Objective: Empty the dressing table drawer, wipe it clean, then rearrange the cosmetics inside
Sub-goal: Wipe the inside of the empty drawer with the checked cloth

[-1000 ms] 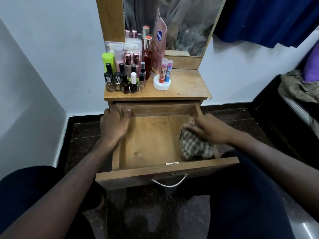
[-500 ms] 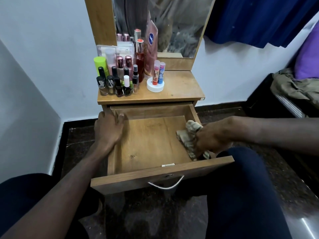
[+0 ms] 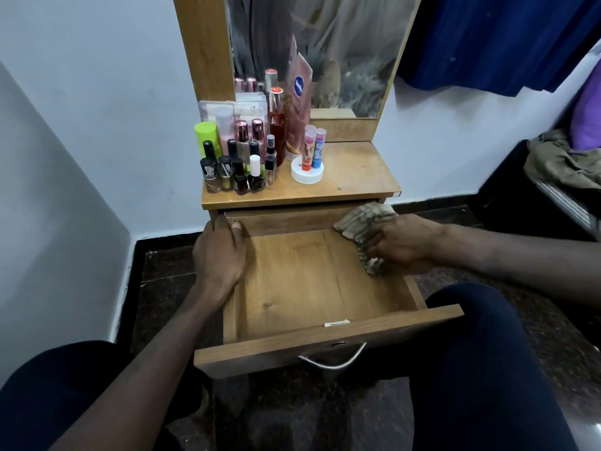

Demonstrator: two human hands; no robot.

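Step in hand: the wipe, middle stage of three; I judge the emptying done, since the drawer (image 3: 302,281) stands pulled out with nothing on its floor but my cloth. Right hand (image 3: 401,244): my grip is clamped on the cloth (image 3: 364,227), a checked rag bunched under my curled fingers, pressed at the drawer's far right corner where the back wall meets the right side wall; part of the rag rides up over the back wall's top edge. Left hand (image 3: 219,252): fingers laid fairly straight over the far left corner of the drawer, thumb tip on the back wall's rim, steadying it rather than gripping. Cosmetics (image 3: 247,157): all out of the drawer, standing on the worktop (image 3: 354,177) beyond both hands, the nail polish bottles and taller bottles bunched beyond my left hand, a round white tub (image 3: 307,172) with lip balm sticks standing on it nearer my right. Bare wood between my two hands and towards the drawer front (image 3: 325,340); whether it is already wiped I cannot tell. Next move, as I judge it: drag the rag along the back wall towards my left hand, then sweep the floor nearer to me, pressing into the corners, with the left hand bracing the drawer against sliding. Restocking comes only after.
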